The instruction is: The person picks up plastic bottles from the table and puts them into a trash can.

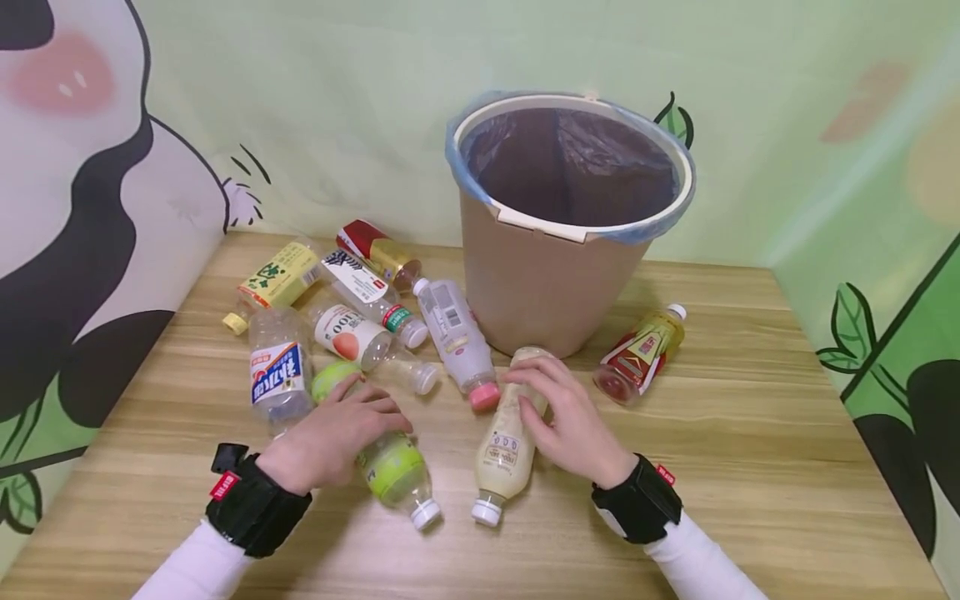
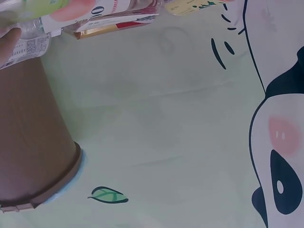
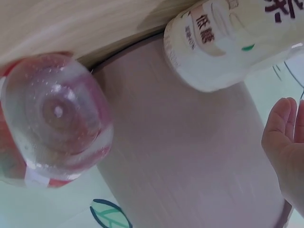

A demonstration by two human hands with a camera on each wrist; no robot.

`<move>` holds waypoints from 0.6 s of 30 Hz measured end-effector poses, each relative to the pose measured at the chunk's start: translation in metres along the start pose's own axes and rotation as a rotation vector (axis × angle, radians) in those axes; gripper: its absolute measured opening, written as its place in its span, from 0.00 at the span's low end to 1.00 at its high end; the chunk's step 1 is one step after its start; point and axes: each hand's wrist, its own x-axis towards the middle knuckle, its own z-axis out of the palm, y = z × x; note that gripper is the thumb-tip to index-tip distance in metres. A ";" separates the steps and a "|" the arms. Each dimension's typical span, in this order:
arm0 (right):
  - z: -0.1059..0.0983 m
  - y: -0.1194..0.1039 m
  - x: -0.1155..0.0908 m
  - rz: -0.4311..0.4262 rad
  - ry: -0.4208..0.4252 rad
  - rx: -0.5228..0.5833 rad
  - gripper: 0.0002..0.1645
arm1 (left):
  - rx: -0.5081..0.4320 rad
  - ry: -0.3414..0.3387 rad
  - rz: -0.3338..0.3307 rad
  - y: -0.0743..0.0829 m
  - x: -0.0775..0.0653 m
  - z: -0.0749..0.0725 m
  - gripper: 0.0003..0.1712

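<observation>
My left hand [image 1: 337, 433] lies over a bottle with a green label [image 1: 395, 468], its fingers curled across the bottle's middle and the thumb hidden. The bottle rests on its side, white cap toward me. In the left wrist view one finger [image 2: 7, 46] shows beside that bottle. My right hand [image 1: 566, 412] hovers over a cream-coloured drink bottle [image 1: 504, 454], lying with its white cap toward me. The right wrist view shows a gap between this hand's loosely bent fingers [image 3: 278, 121] and the cream bottle [image 3: 209, 47].
A brown bin [image 1: 551, 283] with a blue-edged liner stands behind the bottles. A red-labelled bottle [image 1: 641, 354] lies right of it. Left of it lie several more, including a pink-capped bottle [image 1: 456, 333], a peach-label bottle [image 1: 352, 335] and a blue-and-white-label bottle [image 1: 279, 367].
</observation>
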 end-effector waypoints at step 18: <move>-0.013 0.007 0.002 0.055 0.067 0.105 0.17 | -0.071 0.040 0.053 -0.002 0.001 -0.009 0.43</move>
